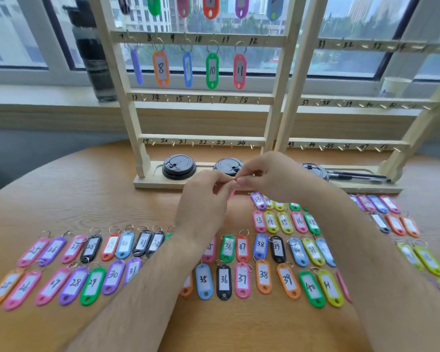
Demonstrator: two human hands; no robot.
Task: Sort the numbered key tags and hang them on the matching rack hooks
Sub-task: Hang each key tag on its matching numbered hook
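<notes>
Centrally, over the wooden tabletop [87, 194], left hand [203, 201] and right hand [272, 179] pinch one pink key tag [231, 194] before the rack [280, 97] at its far edge, window [15, 31] behind.

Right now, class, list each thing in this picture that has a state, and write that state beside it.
pink tag: held between both hands, mostly hidden.
left hand: pinches the pink tag.
right hand: pinches the pink tag.
tag 11: hanging on its hook.
hook 12: bare.
hooks 13 to 18: bare.
tags on the table: lying flat in rows.
</notes>
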